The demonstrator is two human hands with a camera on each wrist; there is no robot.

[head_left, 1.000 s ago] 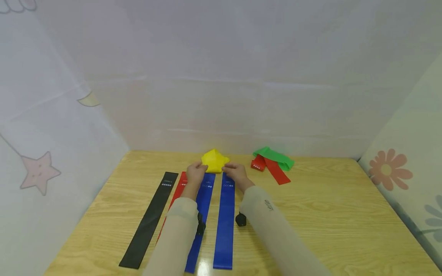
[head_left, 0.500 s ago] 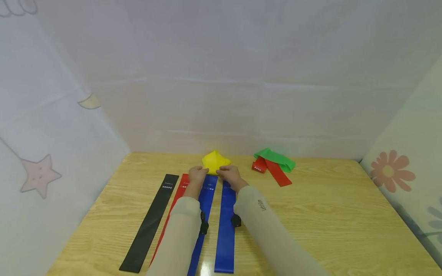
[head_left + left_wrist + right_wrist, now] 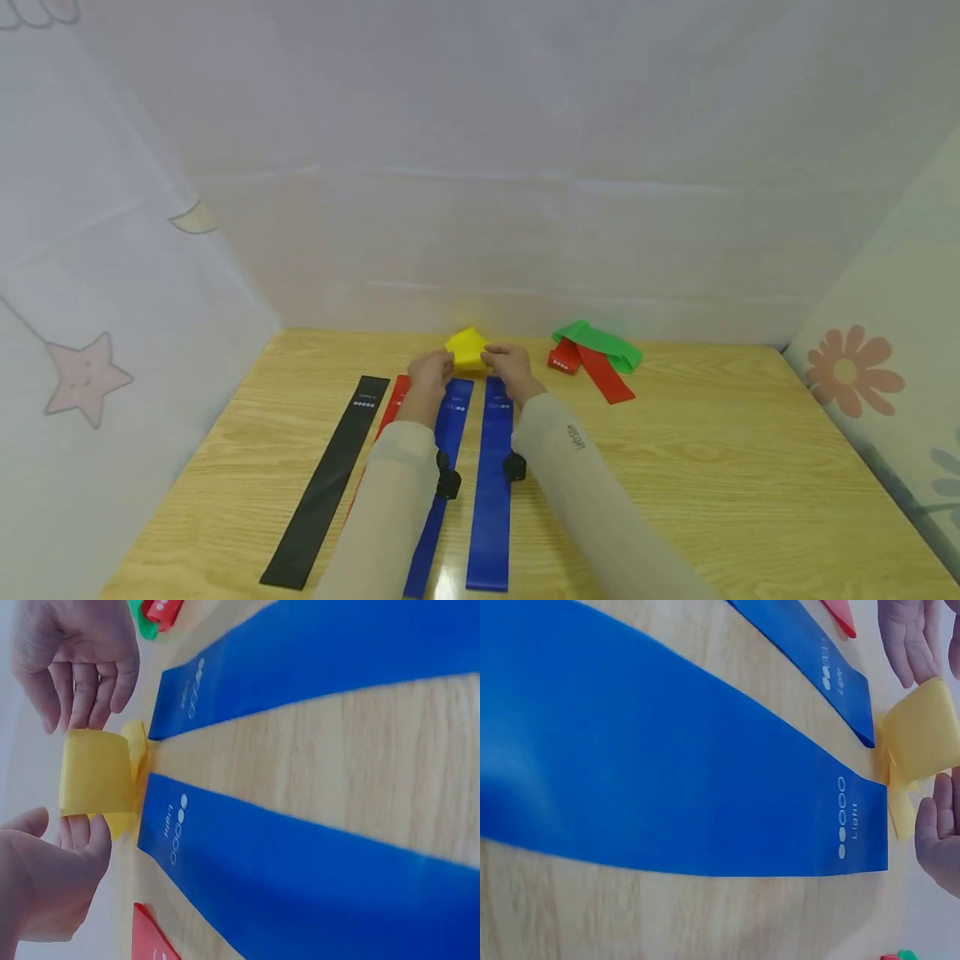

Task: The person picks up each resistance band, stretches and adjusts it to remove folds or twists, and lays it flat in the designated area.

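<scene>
A crumpled yellow band sits at the far ends of two blue bands, and both hands hold it. My left hand pinches its left edge and my right hand pinches its right edge. In the left wrist view a flat yellow band panel spans between the left hand and the right hand. The right wrist view shows the yellow band between both sets of fingers, beyond the near blue band.
Laid lengthwise on the wooden table are a black band, a red band and two blue bands. A green band and a red band lie heaped at the back right. White cloth walls enclose three sides.
Both hands have drawn closer together on the yellow band and lifted it slightly; its spread star shape has become a narrower fold.
</scene>
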